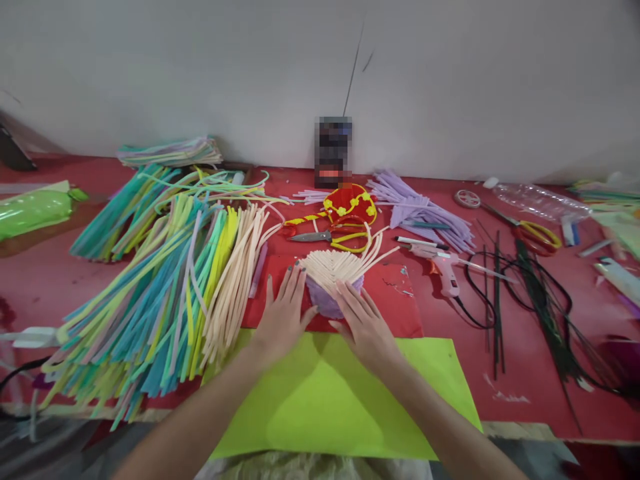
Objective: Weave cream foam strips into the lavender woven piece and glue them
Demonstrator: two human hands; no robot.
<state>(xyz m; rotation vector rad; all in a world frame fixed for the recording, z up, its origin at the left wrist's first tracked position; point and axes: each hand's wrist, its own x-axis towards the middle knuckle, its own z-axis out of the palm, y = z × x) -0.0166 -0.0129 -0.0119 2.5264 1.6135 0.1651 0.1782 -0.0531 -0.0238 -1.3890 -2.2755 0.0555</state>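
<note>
My left hand (283,312) and my right hand (363,325) lie flat with fingers stretched out on either side of a woven piece (331,268). The piece is made of cream strips folded in a chevron over a purple base (327,301). Both hands touch its lower edges. It rests on a red sheet (395,300), just beyond a lime green sheet (330,393) under my wrists. Loose cream strip ends fan out from the piece toward the upper right.
A big heap of coloured strips (160,280) fills the left. Scissors (325,235) and a red-yellow ornament (350,203) lie behind the piece. A glue gun (443,263), dark wires (530,293), purple strips (425,210) and a second pair of scissors (535,232) are right.
</note>
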